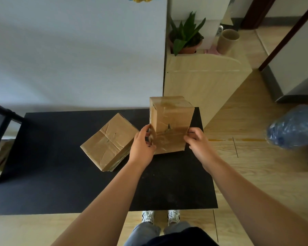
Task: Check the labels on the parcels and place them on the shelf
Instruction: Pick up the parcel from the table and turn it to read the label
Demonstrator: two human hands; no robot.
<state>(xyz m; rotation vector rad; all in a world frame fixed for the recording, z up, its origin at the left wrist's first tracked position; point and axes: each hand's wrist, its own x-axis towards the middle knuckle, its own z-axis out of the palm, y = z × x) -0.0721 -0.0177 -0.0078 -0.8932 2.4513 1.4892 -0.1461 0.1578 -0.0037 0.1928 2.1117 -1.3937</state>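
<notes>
The left hand (143,146) and right hand (197,142) close on opposite sides of the upright taped parcel (171,125), which stands at the 1 o'clock corner of the black table (60,174); a second parcel (110,141) lies flat just beside it at 9 o'clock. The step in hand appears to be label inspection, though no label shows on the visible faces. The next move likely calls for rotating the parcel to expose hidden faces, then carrying it to the black shelf frame (2,121) at 9 o'clock.

Two brown taped cardboard parcels on black table (60,174). Taller parcel (171,124) upright near far right corner, tape scuffed on facing side. Flatter parcel (109,141) left of it, rotated diagonal to table edges.
</notes>
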